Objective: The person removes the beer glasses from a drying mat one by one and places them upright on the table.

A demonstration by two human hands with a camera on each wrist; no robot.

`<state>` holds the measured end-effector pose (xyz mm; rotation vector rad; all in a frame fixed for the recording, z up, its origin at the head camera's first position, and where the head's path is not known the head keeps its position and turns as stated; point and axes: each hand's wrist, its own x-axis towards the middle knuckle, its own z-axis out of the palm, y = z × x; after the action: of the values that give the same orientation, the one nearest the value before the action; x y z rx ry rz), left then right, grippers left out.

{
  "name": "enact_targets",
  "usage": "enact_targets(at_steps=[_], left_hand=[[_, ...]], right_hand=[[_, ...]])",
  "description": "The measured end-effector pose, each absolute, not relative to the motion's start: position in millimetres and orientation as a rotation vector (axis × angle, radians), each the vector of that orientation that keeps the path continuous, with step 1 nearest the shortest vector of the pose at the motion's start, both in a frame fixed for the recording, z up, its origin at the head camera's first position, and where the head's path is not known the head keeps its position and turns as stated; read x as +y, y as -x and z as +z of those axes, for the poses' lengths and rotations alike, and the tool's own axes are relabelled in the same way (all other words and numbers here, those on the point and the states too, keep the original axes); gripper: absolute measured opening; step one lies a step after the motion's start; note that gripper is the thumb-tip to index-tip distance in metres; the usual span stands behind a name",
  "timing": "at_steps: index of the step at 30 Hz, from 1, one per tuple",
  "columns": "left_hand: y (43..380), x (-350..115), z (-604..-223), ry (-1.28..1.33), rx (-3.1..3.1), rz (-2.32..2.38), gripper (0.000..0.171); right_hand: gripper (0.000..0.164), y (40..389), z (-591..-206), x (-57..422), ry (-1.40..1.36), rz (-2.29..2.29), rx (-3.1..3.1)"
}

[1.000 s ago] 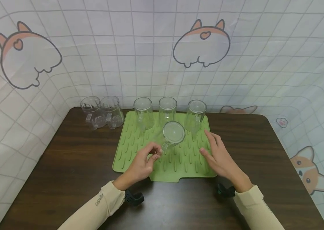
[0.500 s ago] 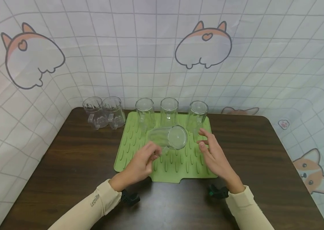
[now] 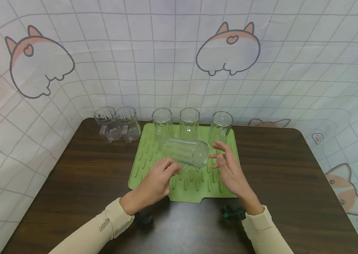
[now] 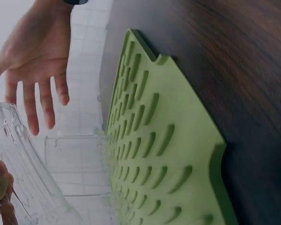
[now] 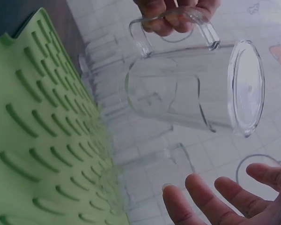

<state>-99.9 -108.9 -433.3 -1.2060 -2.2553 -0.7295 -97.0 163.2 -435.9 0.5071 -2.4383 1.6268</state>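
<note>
A clear glass mug (image 3: 185, 151) is tilted on its side above the green ribbed mat (image 3: 185, 194), its base toward the right. My left hand (image 3: 155, 183) grips the mug's handle (image 5: 178, 23) with curled fingers. My right hand (image 3: 231, 173) hovers just right of the mug's base, fingers extended and apart from the glass. In the left wrist view the right hand (image 4: 40, 70) shows its palm with fingers spread. Three more glass mugs (image 3: 163, 121) stand upside down along the mat's back edge.
Two upright glass mugs (image 3: 129, 125) stand on the dark wooden table (image 3: 80, 183) left of the mat. A white tiled-print cloth (image 3: 166, 70) hangs behind and at the sides.
The left hand has turned the mug, so its side now faces me more and its base points right. My right hand has moved left, closer to the base.
</note>
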Motion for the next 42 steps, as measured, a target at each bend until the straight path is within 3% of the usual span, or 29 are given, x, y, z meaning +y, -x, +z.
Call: enact_targets(at_steps=[14,19,27,42], left_hand=[[95.3,-106.5,-422.2,1.225,-2.241,-0.434,0.065],[94.3,-104.4,-421.7,1.194,-2.239,-0.361,0.054],[93.3,-101.1,-423.4,1.151,-2.207,-0.203,0.013],[81.9,-86.9,-426.3,1.108,-2.181,-0.007,0.014]], right_hand=[[0.044,91.6,-431.3,147.1,-0.53,1.717,-2.357],[0.043,91.5,-432.0,143.1,-0.499,1.734,-2.352],[0.054,92.8,-436.3,138.6,-0.433,1.873,-2.312],[0.07,94.8,-439.9,138.4,-0.317,2.059,-2.271]])
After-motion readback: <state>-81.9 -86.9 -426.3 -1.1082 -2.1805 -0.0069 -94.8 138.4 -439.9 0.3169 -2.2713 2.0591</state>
